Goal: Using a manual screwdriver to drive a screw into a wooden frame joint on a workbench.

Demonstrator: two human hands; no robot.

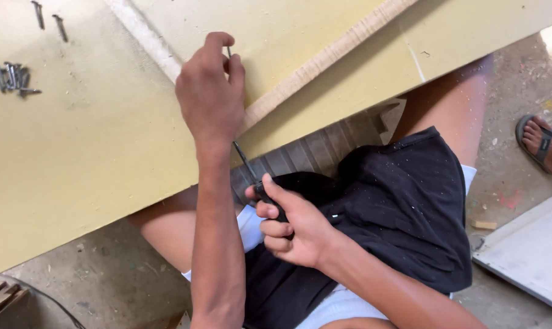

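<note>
Left hand (210, 91) pinches nail (229, 52) upright between thumb and fingers, on yellow board (75, 158) near its lower edge, just beside pale wood strip (324, 58) running diagonally across board. Right hand (291, 228) closed around black handle of hammer (251, 173), held below board edge, over lap; hammer head hidden behind left wrist. Loose nails (11, 78) heaped near board's upper left corner, well apart from hands. Foot in sandal (541, 145) on floor at right.
</note>
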